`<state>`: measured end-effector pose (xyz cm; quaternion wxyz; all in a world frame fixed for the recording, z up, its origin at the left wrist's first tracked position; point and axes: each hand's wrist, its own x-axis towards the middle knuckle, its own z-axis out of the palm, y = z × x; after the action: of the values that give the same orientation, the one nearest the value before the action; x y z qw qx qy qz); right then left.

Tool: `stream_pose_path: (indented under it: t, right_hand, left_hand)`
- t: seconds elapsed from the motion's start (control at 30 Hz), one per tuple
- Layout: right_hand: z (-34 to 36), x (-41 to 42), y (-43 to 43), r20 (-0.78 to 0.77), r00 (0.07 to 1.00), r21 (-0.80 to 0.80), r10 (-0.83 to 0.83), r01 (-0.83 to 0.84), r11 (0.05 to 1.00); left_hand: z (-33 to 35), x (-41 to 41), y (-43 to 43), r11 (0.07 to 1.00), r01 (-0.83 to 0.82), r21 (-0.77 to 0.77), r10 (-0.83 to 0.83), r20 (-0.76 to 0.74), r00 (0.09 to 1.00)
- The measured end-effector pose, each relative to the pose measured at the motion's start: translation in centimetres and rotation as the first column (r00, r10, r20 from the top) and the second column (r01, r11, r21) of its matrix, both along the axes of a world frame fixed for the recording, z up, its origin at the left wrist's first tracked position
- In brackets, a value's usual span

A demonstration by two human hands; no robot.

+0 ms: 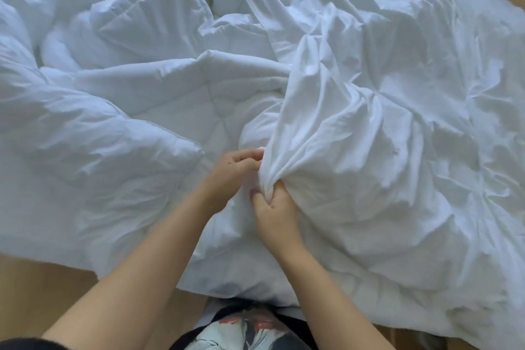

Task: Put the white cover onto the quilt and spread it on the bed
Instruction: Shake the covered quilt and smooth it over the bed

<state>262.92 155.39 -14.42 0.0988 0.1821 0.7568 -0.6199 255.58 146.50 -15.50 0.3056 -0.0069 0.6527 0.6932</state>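
- Firmly, the right hand [273, 212] clamps its curled fingers on a bunched fold of the thin, wrinkled white fabric cover [369, 128].
- The left hand [234, 172] pinches the same fold just above.
- The puffy white stitched quilt [136, 99] lies left of the fingers.

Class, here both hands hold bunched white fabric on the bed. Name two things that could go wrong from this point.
1. The left hand and right hand pinch the cover in one tight bunch, so it may go on twisted.
2. The quilt lies crumpled in thick folds; it could clump inside the cover rather than fill its corners.
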Motion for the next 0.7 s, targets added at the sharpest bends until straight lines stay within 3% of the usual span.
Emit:
stream_pose_path:
  t: [0.17, 0.23, 0.3, 0.33, 0.37, 0.47, 0.53, 0.6, 0.7]
  right_hand:
    - [-1.0, 0.4, 0.6, 0.020, 1.000, 0.080, -0.010, 0.008, 0.997]
    - [-0.3, 0.4, 1.7, 0.012, 0.998, 0.112, -0.058, 0.057, 0.992]
    - [0.7, 0.0, 2.9, -0.062, 0.988, 0.132, -0.138, 0.146, 0.980]
    - [1.3, -0.3, 3.4, -0.099, 0.982, 0.122, -0.162, 0.174, 0.977]
    - [1.7, -0.7, 3.7, -0.125, 0.978, 0.110, -0.165, 0.179, 0.978]
    - [2.7, -1.9, 4.9, -0.167, 0.972, 0.001, -0.168, 0.171, 0.985]
    - [2.7, -2.3, 6.3, -0.206, 0.962, -0.031, -0.180, 0.178, 0.984]
    - [2.1, -2.3, 7.6, -0.184, 0.981, 0.147, -0.055, 0.083, 0.986]
    - [1.0, -2.5, 7.6, -0.140, 0.983, 0.425, 0.118, -0.048, 0.904]
  left_hand:
    - [-1.5, 3.2, -0.9, 0.989, 0.067, 0.134, -0.064, -0.029, 0.998]
    - [-2.5, 4.2, -0.3, 0.992, 0.119, -0.048, -0.126, -0.179, 0.976]
    - [-3.5, 4.4, 0.8, 0.875, 0.135, -0.465, -0.348, -0.411, 0.843]
    - [-3.9, 4.2, 1.5, 0.821, 0.087, -0.564, -0.412, -0.481, 0.774]
    - [-3.9, 3.8, 2.1, 0.822, 0.040, -0.569, -0.401, -0.526, 0.750]
    - [-1.5, 2.8, 3.6, 0.918, -0.059, -0.391, -0.203, -0.596, 0.777]
    - [0.6, 2.4, 3.8, 0.984, -0.125, -0.131, 0.044, -0.496, 0.867]
    - [1.9, 1.4, 3.3, 0.966, -0.250, 0.062, 0.258, -0.230, 0.938]
    - [3.0, -1.0, 1.9, 0.971, -0.237, 0.019, 0.236, -0.161, 0.958]
